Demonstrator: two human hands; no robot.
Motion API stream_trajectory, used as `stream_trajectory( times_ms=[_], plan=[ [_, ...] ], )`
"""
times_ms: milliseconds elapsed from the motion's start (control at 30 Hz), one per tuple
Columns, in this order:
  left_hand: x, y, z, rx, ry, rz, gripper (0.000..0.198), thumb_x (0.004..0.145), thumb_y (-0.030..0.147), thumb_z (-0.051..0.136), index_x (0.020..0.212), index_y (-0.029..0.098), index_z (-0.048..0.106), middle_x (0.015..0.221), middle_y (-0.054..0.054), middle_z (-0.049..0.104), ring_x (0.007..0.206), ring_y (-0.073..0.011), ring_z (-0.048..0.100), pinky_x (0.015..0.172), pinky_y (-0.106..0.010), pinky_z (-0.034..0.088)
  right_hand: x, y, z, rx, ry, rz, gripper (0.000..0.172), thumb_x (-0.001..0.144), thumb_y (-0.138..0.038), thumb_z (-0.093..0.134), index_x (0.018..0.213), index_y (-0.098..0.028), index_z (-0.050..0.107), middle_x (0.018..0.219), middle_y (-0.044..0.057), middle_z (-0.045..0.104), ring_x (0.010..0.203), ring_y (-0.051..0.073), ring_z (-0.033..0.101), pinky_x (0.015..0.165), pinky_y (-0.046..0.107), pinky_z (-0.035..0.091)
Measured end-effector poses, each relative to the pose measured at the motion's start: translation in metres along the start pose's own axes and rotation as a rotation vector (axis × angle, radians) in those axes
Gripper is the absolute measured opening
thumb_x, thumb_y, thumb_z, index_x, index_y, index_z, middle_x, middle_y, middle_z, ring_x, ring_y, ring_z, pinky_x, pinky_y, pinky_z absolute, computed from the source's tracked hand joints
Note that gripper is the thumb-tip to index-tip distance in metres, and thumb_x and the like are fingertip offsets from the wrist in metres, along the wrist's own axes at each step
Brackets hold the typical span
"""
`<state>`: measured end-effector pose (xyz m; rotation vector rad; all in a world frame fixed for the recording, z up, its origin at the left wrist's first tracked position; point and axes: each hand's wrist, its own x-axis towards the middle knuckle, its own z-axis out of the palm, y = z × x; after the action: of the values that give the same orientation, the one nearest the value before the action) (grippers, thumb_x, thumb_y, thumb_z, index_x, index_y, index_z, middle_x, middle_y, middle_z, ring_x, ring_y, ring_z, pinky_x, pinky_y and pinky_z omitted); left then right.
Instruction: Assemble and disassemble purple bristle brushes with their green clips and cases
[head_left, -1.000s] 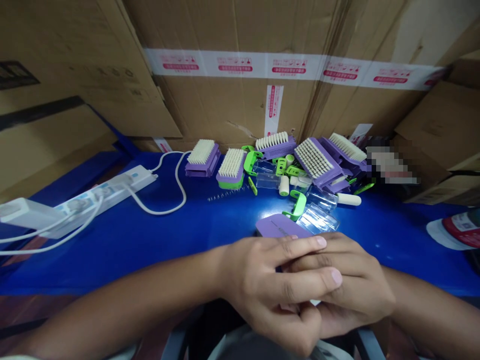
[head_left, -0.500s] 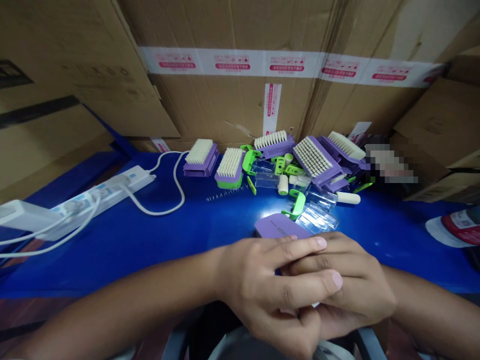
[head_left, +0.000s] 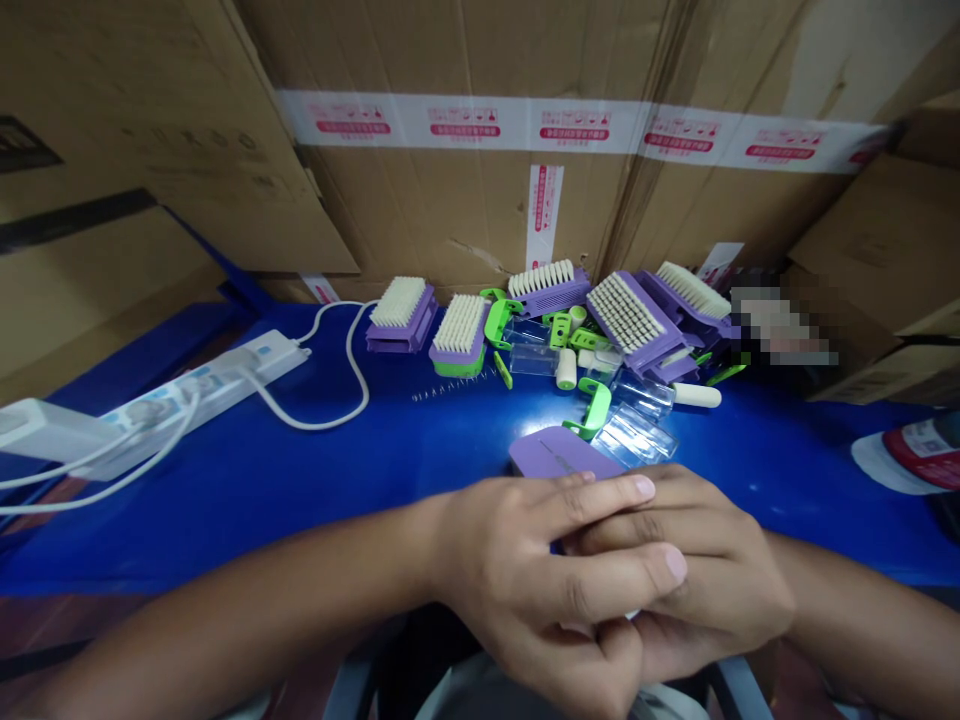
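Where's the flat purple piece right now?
In the head view, the flat purple piece is just right of and below centre, partly hidden by the overlapped left hand and right hand, with a green curved clip just beyond its right side.

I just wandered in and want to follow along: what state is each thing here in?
Left hand: uppermost, some fingers extended; grip unclear
Right hand: partly beneath the left hand; grip hidden
Purple piece: smooth face up, partly hidden; held or not, unclear
Green-based brush: bristles up
Leftmost brush: bristles up
Power strip: plugs inserted
Back cardboard: taped across
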<state>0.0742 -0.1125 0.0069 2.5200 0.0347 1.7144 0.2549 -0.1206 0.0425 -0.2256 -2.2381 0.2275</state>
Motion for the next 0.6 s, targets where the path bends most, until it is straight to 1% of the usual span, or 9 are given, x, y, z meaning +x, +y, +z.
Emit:
stream_trajectory(
  times_ms=[67, 133, 233, 300, 333, 433, 500, 600],
  plan=[
    [-0.0002, -0.0003, -0.0003, 0.007, -0.004, -0.002, 0.011, 0.076, 0.02, 0.07, 0.07, 0.023, 0.061, 0.104, 0.0, 0.075, 0.123, -0.0258, 0.07, 0.112, -0.036, 0.061, 0.0001, -0.0001, 0.0007, 0.003, 0.018, 0.002, 0.026, 0.103, -0.031, 0.059, 0.09, -0.014, 0.073, 0.079, 0.003, 0.079, 0.078, 0.012, 0.078, 0.079, 0.023, 0.066],
    [-0.0005, -0.0002, -0.0006, 0.022, -0.005, 0.026, 0.01, 0.076, 0.021, 0.071, 0.071, 0.022, 0.063, 0.105, 0.0, 0.074, 0.12, -0.0268, 0.071, 0.111, -0.037, 0.062, -0.0005, -0.0002, 0.001, 0.007, 0.024, 0.001, 0.026, 0.103, -0.03, 0.06, 0.089, -0.013, 0.073, 0.08, 0.003, 0.079, 0.079, 0.012, 0.079, 0.081, 0.024, 0.067],
    [-0.0013, 0.0003, -0.0015, 0.03, -0.026, 0.029, 0.007, 0.078, 0.022, 0.073, 0.075, 0.022, 0.066, 0.106, 0.002, 0.074, 0.12, -0.0279, 0.072, 0.11, -0.038, 0.062, -0.0024, -0.0001, 0.0007, 0.005, -0.003, 0.004, 0.026, 0.102, -0.031, 0.061, 0.087, -0.013, 0.072, 0.082, 0.004, 0.08, 0.084, 0.014, 0.08, 0.085, 0.024, 0.066],
    [-0.0019, 0.0008, -0.0021, 0.012, -0.038, 0.001, 0.007, 0.078, 0.022, 0.073, 0.076, 0.022, 0.065, 0.107, 0.003, 0.074, 0.124, -0.0279, 0.07, 0.111, -0.037, 0.062, -0.0035, 0.0001, 0.0008, 0.01, -0.02, 0.01, 0.026, 0.102, -0.031, 0.062, 0.088, -0.012, 0.072, 0.084, 0.005, 0.08, 0.085, 0.014, 0.08, 0.087, 0.024, 0.066],
    [-0.0022, 0.001, -0.0023, 0.001, -0.042, -0.018, 0.008, 0.078, 0.021, 0.072, 0.076, 0.022, 0.064, 0.108, 0.003, 0.074, 0.127, -0.028, 0.069, 0.112, -0.038, 0.061, -0.0038, 0.0001, 0.001, 0.014, -0.012, 0.008, 0.026, 0.102, -0.03, 0.061, 0.087, -0.012, 0.072, 0.083, 0.005, 0.08, 0.085, 0.014, 0.08, 0.087, 0.024, 0.066],
    [-0.0035, 0.0013, -0.0022, -0.018, -0.048, -0.009, 0.008, 0.079, 0.021, 0.07, 0.077, 0.023, 0.062, 0.11, 0.002, 0.074, 0.134, -0.0288, 0.063, 0.114, -0.039, 0.059, -0.0039, 0.0001, 0.0019, 0.007, 0.034, -0.008, 0.025, 0.101, -0.029, 0.062, 0.085, -0.012, 0.072, 0.08, 0.004, 0.079, 0.081, 0.013, 0.079, 0.086, 0.024, 0.066],
    [-0.0043, 0.0015, -0.0022, -0.007, -0.058, -0.005, 0.007, 0.079, 0.022, 0.069, 0.078, 0.023, 0.062, 0.111, 0.001, 0.073, 0.137, -0.0299, 0.061, 0.114, -0.04, 0.059, -0.0041, 0.0, 0.0024, -0.004, 0.041, -0.009, 0.021, 0.098, -0.028, 0.065, 0.085, -0.013, 0.072, 0.081, 0.003, 0.079, 0.08, 0.013, 0.079, 0.085, 0.023, 0.067],
    [-0.0046, 0.002, -0.003, 0.01, -0.063, 0.008, 0.007, 0.078, 0.022, 0.07, 0.079, 0.023, 0.064, 0.112, 0.002, 0.073, 0.135, -0.031, 0.063, 0.113, -0.04, 0.06, -0.005, 0.0004, 0.004, 0.007, 0.028, 0.013, 0.014, 0.094, -0.028, 0.071, 0.086, -0.016, 0.072, 0.083, 0.001, 0.08, 0.082, 0.013, 0.08, 0.087, 0.023, 0.068]
  ],
)
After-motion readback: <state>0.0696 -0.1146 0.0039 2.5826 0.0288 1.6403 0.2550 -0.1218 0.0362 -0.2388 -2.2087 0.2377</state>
